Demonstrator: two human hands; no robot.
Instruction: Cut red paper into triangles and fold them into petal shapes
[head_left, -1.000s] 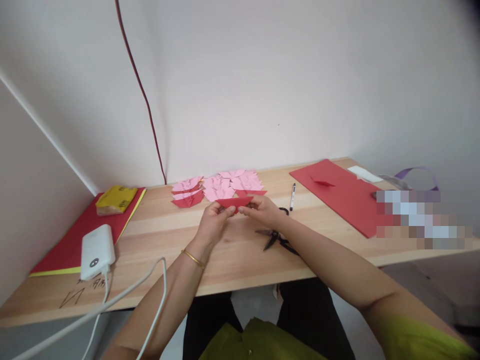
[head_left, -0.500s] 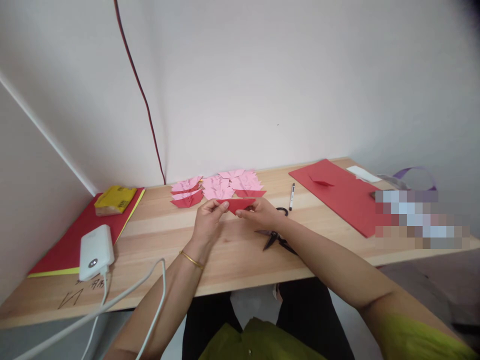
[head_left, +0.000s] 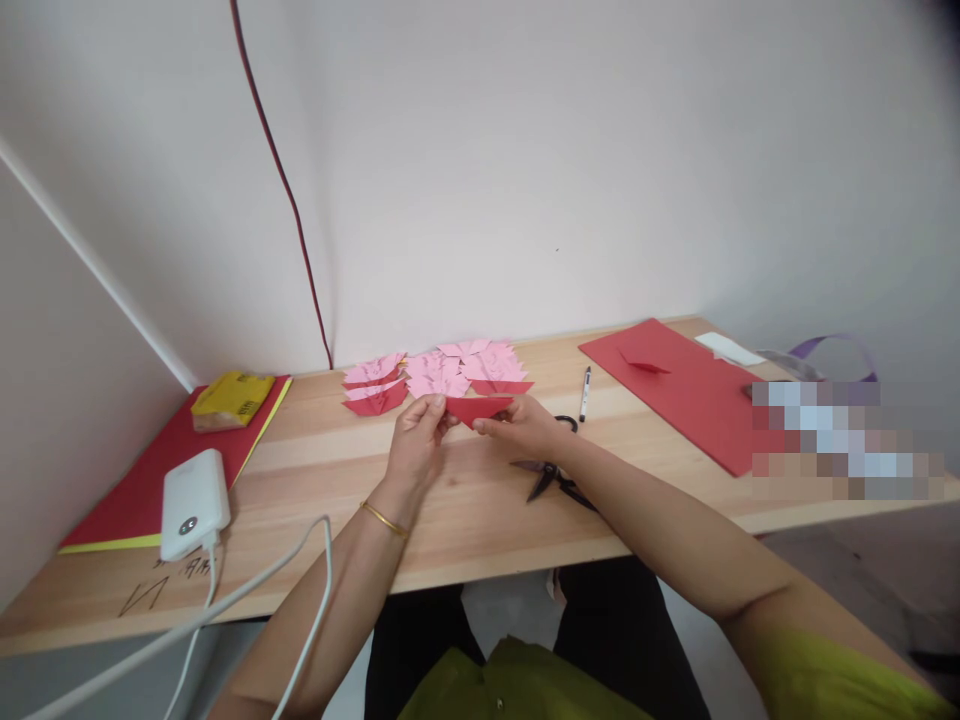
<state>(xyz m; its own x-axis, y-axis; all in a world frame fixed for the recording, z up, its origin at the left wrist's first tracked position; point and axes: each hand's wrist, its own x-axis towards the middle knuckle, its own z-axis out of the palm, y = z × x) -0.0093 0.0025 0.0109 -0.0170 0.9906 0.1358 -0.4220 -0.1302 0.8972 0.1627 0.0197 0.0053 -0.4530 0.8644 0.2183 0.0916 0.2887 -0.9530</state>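
Note:
A small piece of folded red paper (head_left: 475, 409) is held up over the middle of the table, between my two hands. My left hand (head_left: 420, 432) pinches its left end with thumb and fingers. At the other end, my right hand (head_left: 517, 428) grips the paper, thumb in front and fingers behind. Just beyond the hands lie several pink folded papers (head_left: 437, 376) in rows. Red folded pieces lie among them, one (head_left: 377, 399) at the left and another (head_left: 504, 387) at the right. Black scissors (head_left: 549, 470) rest partly under my right forearm, blades spread.
At left, a white power bank (head_left: 193, 505) with a cable and a yellow packet (head_left: 234, 400) lie on red and yellow sheets (head_left: 135, 480). A pen (head_left: 585, 394) stands apart near a red sheet stack (head_left: 675, 400) with a folded red piece (head_left: 643, 363). A wall backs the table.
My left thumb and fingers have shifted slightly on the paper's left end, and the paper sits a little further right. My right hand keeps its grip.

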